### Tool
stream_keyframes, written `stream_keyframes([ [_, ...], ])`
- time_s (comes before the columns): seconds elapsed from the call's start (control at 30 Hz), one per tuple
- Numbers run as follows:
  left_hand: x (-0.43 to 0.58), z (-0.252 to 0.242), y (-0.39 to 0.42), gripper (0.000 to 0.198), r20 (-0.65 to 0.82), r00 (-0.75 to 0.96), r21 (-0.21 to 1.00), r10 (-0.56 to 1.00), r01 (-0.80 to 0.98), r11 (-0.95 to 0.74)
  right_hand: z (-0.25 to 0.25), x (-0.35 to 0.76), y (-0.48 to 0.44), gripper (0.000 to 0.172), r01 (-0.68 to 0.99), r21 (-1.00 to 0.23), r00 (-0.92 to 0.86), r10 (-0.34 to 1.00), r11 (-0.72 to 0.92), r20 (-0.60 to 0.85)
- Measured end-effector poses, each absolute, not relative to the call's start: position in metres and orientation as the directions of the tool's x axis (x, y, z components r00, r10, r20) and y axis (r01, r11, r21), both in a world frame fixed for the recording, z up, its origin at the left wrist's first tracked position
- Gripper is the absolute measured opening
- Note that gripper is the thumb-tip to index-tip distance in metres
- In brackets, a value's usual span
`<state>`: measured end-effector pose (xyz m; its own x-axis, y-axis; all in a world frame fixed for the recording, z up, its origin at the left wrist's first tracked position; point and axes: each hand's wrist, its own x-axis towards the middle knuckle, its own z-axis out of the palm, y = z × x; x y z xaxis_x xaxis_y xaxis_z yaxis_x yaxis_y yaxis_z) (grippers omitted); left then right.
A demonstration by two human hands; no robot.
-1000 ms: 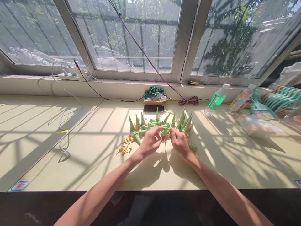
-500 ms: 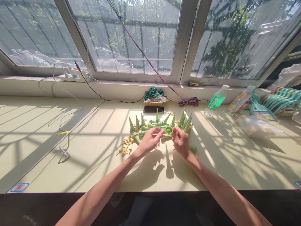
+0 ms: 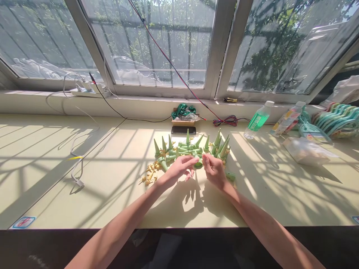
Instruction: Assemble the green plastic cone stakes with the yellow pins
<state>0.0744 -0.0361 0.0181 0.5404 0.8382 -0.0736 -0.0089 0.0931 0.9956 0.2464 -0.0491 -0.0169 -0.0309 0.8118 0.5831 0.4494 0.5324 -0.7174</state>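
Between my two hands is a green plastic cone (image 3: 198,163) with a round open base, partly covered by fingers. My right hand (image 3: 215,170) is closed in a fist-like pinch at its right side. At the cone's left rim, the thumb and forefinger of my left hand (image 3: 182,167) pinch, while the other fingers hang loosely curled; whether a small part sits in that pinch is hidden. Just beyond lie several more green cones (image 3: 187,138), some upright and some tilted, among green tube pieces (image 3: 185,148). Small yellow pegs (image 3: 150,173) are heaped left of my left hand.
Behind the parts are a black phone (image 3: 183,130) and a small box (image 3: 183,118) with green material. To the right stand a green-labelled bottle (image 3: 258,120), a plastic bag (image 3: 304,150) and hangers (image 3: 336,119). A white cable (image 3: 77,164) lies left. The table's front edge is near my forearms.
My left hand has moved right, its fingertips now meeting the green cone. The cone has shifted slightly down and left and tilted. My right hand has barely moved.
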Motion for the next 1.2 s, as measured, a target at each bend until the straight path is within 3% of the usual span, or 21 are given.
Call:
stream_keyframes([
  [0.1, 0.074, 0.019, -0.038, 0.040, 0.072, 0.457, 0.978, 0.886, 0.140, -0.152, -0.016, 0.246, -0.049, 0.045, 0.446, -0.732, -0.016, 0.822, 0.515, 0.569],
  [0.27, 0.075, 0.012, -0.039, 0.025, 0.431, 0.430, 0.759, 0.793, 0.303, -0.577, -0.014, 0.246, -0.048, 0.046, 0.455, -0.747, -0.009, 0.841, 0.485, 0.541],
  [0.4, 0.077, 0.003, -0.037, 0.015, 0.579, 0.444, 0.602, 0.684, 0.333, -0.726, -0.014, 0.245, -0.048, 0.046, 0.447, -0.757, -0.023, 0.852, 0.476, 0.522],
  [0.47, 0.078, 0.001, -0.037, 0.016, 0.595, 0.423, 0.584, 0.684, 0.358, -0.729, -0.015, 0.245, -0.048, 0.046, 0.444, -0.762, -0.014, 0.854, 0.471, 0.519],
  [0.6, 0.078, 0.007, -0.038, 0.027, 0.466, 0.333, 0.734, 0.820, 0.372, -0.568, -0.016, 0.244, -0.048, 0.044, 0.446, -0.767, 0.041, 0.846, 0.461, 0.532],
  [0.73, 0.078, 0.013, -0.035, 0.035, 0.132, 0.330, 0.962, 0.935, 0.184, -0.201, -0.016, 0.245, -0.049, 0.042, 0.479, -0.751, 0.103, 0.820, 0.455, 0.563],
  [0.87, 0.077, 0.011, -0.030, 0.056, -0.144, 0.476, 0.989, 0.867, 0.057, 0.133, -0.015, 0.245, -0.049, 0.042, 0.493, -0.720, 0.056, 0.808, 0.489, 0.587],
  [1.2, 0.072, 0.011, -0.032, 0.047, -0.192, 0.580, 0.957, 0.792, -0.066, 0.281, -0.019, 0.244, -0.050, 0.043, 0.449, -0.730, -0.009, 0.819, 0.516, 0.573],
])
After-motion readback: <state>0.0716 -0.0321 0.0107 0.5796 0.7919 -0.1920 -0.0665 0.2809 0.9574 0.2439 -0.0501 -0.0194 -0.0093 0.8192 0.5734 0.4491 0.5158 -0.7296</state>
